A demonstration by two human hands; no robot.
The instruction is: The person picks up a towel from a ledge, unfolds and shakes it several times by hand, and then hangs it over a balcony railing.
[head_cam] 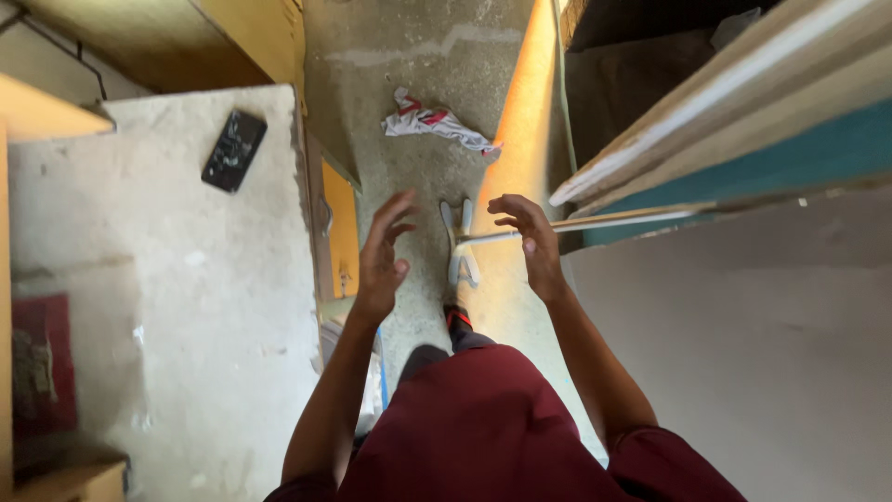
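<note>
Both hands hang empty, fingers loosely spread: left hand above the concrete floor, right hand just short of the thin pale metal rod. A careless reach could knock the rod loose.

Two hands; one black phone; one crumpled cloth.

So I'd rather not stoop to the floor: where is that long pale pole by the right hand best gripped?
Likely on the bare shaft of the pale pole, just right of the right hand. It lies nearly level at hand height, so closing over it from above suits. Its floor end sits lower. The left hand is empty.
</note>
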